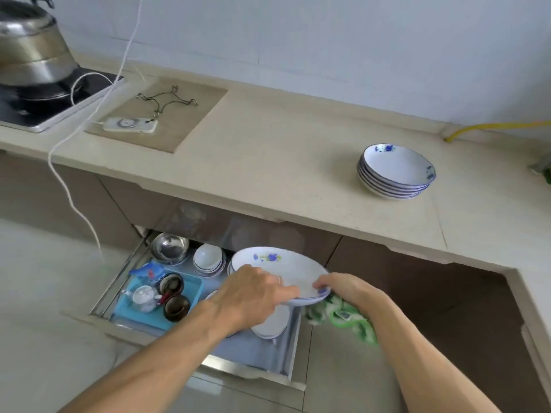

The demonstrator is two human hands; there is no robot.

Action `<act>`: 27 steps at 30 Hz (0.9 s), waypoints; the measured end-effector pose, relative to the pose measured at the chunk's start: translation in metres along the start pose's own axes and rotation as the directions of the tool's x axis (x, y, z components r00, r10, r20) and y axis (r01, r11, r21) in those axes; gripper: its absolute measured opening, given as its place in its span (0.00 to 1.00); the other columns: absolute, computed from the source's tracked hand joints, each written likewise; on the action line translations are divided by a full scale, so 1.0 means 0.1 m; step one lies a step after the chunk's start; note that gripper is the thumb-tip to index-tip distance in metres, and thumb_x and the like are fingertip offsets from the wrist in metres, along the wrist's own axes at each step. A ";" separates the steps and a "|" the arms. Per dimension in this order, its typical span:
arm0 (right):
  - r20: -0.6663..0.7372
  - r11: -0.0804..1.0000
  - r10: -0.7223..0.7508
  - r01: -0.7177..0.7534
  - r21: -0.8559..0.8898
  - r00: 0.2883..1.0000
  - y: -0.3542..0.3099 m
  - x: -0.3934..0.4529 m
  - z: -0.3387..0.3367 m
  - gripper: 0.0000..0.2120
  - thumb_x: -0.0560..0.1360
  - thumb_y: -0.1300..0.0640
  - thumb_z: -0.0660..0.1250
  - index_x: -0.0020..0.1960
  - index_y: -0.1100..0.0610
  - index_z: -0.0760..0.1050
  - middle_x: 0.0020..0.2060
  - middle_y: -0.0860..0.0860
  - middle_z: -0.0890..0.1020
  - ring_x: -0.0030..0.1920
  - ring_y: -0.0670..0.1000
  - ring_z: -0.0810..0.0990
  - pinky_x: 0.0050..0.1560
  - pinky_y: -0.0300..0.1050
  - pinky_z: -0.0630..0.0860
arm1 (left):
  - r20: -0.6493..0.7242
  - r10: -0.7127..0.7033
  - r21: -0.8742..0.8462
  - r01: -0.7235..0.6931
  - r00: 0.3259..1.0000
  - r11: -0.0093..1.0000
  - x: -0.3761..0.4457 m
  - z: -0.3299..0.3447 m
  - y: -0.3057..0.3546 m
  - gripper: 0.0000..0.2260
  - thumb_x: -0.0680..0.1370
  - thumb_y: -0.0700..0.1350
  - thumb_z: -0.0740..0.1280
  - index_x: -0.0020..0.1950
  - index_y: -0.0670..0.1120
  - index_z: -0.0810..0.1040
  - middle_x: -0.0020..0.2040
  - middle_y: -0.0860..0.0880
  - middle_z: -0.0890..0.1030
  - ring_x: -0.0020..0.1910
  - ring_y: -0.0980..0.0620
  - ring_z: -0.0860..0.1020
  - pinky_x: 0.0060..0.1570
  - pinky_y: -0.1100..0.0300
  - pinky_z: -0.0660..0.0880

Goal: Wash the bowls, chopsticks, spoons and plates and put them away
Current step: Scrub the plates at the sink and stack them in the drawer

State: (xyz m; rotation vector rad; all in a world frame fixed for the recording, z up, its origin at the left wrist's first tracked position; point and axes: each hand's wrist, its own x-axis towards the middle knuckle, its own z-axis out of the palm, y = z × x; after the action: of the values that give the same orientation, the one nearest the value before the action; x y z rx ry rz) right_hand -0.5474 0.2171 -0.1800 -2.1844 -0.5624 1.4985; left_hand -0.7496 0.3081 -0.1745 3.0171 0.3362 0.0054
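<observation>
A white plate with blue flowers (280, 268) hangs over the open drawer (262, 357), held by both hands. My left hand (253, 296) grips its near rim, thumb on top. My right hand (346, 289) pinches the plate's right rim and also holds a green and white cloth (343, 318). Under the plate, inside the drawer, lie more white plates (272, 324), a stack of white bowls (208, 259) and a steel bowl (169, 248). A stack of several white plates with blue flowers (396, 171) stands on the beige counter (268, 156) at the right.
A blue tray (190, 283) in the drawer's left part holds a small teapot (144, 298) and dark cups (176, 307). On the counter's left stand a steel pot (32, 52) on a cooktop, a phone (131, 125) with a white cable, and a yellow hose (492, 126) at far right.
</observation>
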 end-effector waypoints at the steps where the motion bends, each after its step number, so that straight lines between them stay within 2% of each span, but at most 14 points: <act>1: 0.019 1.000 0.015 -0.015 -0.007 1.000 -0.01 0.16 0.14 0.09 0.77 0.53 0.67 0.50 0.59 0.79 0.35 0.52 0.83 0.31 0.49 0.80 0.29 0.34 0.72 | 0.025 -0.010 -0.026 0.011 1.000 1.000 -0.06 0.24 -0.16 0.22 0.55 0.36 0.72 0.44 0.53 0.71 0.26 0.53 0.73 0.22 0.49 0.71 0.24 0.64 0.54; 3: 0.033 1.000 0.024 -0.025 0.018 0.999 0.02 0.31 0.26 0.06 0.78 0.56 0.65 0.48 0.59 0.78 0.36 0.52 0.82 0.32 0.49 0.78 0.27 0.31 0.71 | 0.066 -0.056 -0.112 0.063 0.996 0.992 -0.11 0.41 -0.28 0.22 0.54 0.35 0.76 0.42 0.51 0.75 0.27 0.53 0.73 0.23 0.49 0.72 0.23 0.63 0.56; 5: 0.049 0.996 0.066 -0.069 0.057 0.997 0.07 0.60 0.52 0.08 0.77 0.57 0.66 0.48 0.61 0.79 0.37 0.56 0.83 0.34 0.53 0.79 0.37 0.37 0.75 | 0.050 -0.125 -0.166 0.132 0.991 0.977 -0.23 0.73 -0.49 0.19 0.59 0.44 0.79 0.47 0.50 0.79 0.35 0.52 0.79 0.35 0.49 0.81 0.28 0.60 0.69; 6: 0.053 0.991 0.100 -0.105 0.083 0.994 0.10 0.72 0.63 0.09 0.77 0.57 0.66 0.48 0.63 0.80 0.36 0.58 0.83 0.33 0.55 0.79 0.39 0.42 0.76 | 0.024 -0.182 -0.204 0.183 0.983 0.962 -0.30 0.85 -0.59 0.22 0.65 0.56 0.77 0.55 0.50 0.79 0.47 0.51 0.83 0.52 0.49 0.83 0.43 0.56 0.76; 7: 0.049 0.986 0.126 -0.130 0.100 0.991 0.13 0.82 0.73 0.09 0.76 0.57 0.66 0.47 0.64 0.79 0.34 0.58 0.83 0.31 0.55 0.79 0.37 0.43 0.76 | 0.072 -0.284 -0.264 0.293 0.956 0.919 -0.37 0.96 -0.67 0.31 0.68 0.68 0.69 0.64 0.51 0.76 0.61 0.51 0.80 0.68 0.50 0.75 0.63 0.53 0.72; 8: 0.046 0.984 0.141 -0.145 0.105 0.989 0.16 0.94 0.85 0.09 0.77 0.58 0.66 0.46 0.64 0.79 0.32 0.58 0.82 0.29 0.55 0.78 0.33 0.42 0.75 | 0.154 -0.401 -0.334 0.429 0.903 0.839 -0.45 1.05 -0.74 0.39 0.69 0.75 0.61 0.72 0.51 0.71 0.71 0.51 0.73 0.76 0.51 0.65 0.73 0.52 0.62; 9: 0.041 0.982 0.148 -0.152 0.112 0.988 0.18 1.07 0.96 0.09 0.77 0.58 0.66 0.46 0.64 0.79 0.30 0.57 0.81 0.27 0.54 0.77 0.30 0.40 0.74 | 0.174 -0.515 -0.379 0.540 0.839 0.752 -0.49 1.15 -0.80 0.40 0.72 0.74 0.57 0.76 0.50 0.66 0.76 0.50 0.67 0.77 0.50 0.60 0.75 0.52 0.58; 12: 0.046 0.973 0.174 -0.179 0.145 0.984 0.25 1.35 1.21 0.09 0.77 0.57 0.65 0.48 0.63 0.78 0.27 0.56 0.81 0.23 0.53 0.77 0.26 0.38 0.73 | 0.244 -0.794 -0.459 0.787 0.557 0.412 -0.59 1.50 -0.98 0.33 0.77 0.61 0.65 0.76 0.47 0.62 0.71 0.46 0.71 0.69 0.45 0.69 0.63 0.51 0.70; 15: 0.068 0.965 0.202 -0.211 0.153 0.977 0.33 1.61 1.45 0.10 0.78 0.56 0.65 0.52 0.64 0.77 0.24 0.55 0.79 0.19 0.51 0.75 0.23 0.36 0.71 | 0.490 -0.790 -0.594 0.805 0.368 0.007 -0.62 1.81 -1.14 0.19 0.71 0.54 0.67 0.58 0.47 0.74 0.52 0.45 0.82 0.45 0.45 0.82 0.42 0.52 0.81; 17: 0.092 0.959 0.233 -0.245 0.143 0.968 0.39 1.83 1.65 0.11 0.77 0.55 0.66 0.51 0.64 0.78 0.24 0.55 0.79 0.19 0.51 0.74 0.24 0.37 0.70 | 0.609 -0.735 -0.637 0.736 0.299 -0.229 -0.65 2.04 -1.26 0.08 0.74 0.44 0.67 0.51 0.44 0.76 0.44 0.44 0.81 0.30 0.49 0.80 0.28 0.59 0.78; 19: 0.109 0.958 0.256 -0.267 0.105 0.961 0.45 2.01 1.82 0.09 0.75 0.55 0.66 0.46 0.62 0.78 0.25 0.54 0.79 0.20 0.51 0.74 0.25 0.37 0.69 | 0.648 -0.717 -0.612 0.736 0.258 -0.288 -0.71 2.31 -1.37 0.04 0.72 0.40 0.67 0.45 0.41 0.77 0.37 0.43 0.80 0.26 0.48 0.77 0.29 0.56 0.80; 21: 0.139 0.952 0.281 -0.294 0.084 0.950 0.54 2.15 1.97 0.09 0.74 0.55 0.64 0.40 0.60 0.76 0.25 0.54 0.78 0.20 0.51 0.73 0.25 0.37 0.68 | 0.696 -0.686 -0.558 0.761 0.212 -0.330 -0.79 2.59 -1.48 0.06 0.70 0.40 0.67 0.43 0.37 0.77 0.31 0.43 0.79 0.23 0.47 0.75 0.35 0.50 0.81; 23: 0.166 0.940 0.317 -0.332 0.073 0.934 0.64 2.25 2.09 0.09 0.73 0.56 0.64 0.38 0.60 0.75 0.23 0.54 0.78 0.19 0.51 0.73 0.25 0.37 0.68 | 0.743 -0.641 -0.515 0.777 0.193 -0.363 -0.87 2.83 -1.56 0.03 0.72 0.36 0.66 0.42 0.37 0.75 0.27 0.44 0.76 0.21 0.48 0.72 0.31 0.54 0.78; 27: 0.197 0.924 0.369 -0.381 0.026 0.908 0.86 2.49 2.31 0.08 0.74 0.55 0.64 0.42 0.60 0.77 0.25 0.54 0.80 0.24 0.53 0.76 0.28 0.37 0.71 | 0.796 -0.565 -0.432 0.857 0.217 -0.280 -0.97 3.25 -1.66 0.03 0.74 0.35 0.64 0.41 0.37 0.74 0.24 0.44 0.75 0.20 0.50 0.71 0.23 0.62 0.70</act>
State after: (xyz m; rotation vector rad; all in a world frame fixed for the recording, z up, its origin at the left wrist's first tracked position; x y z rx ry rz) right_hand -0.6739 0.3112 -0.4933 -2.2017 -0.1460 1.9080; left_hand -0.8752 0.4134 -0.5148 1.1406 1.5570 -0.2687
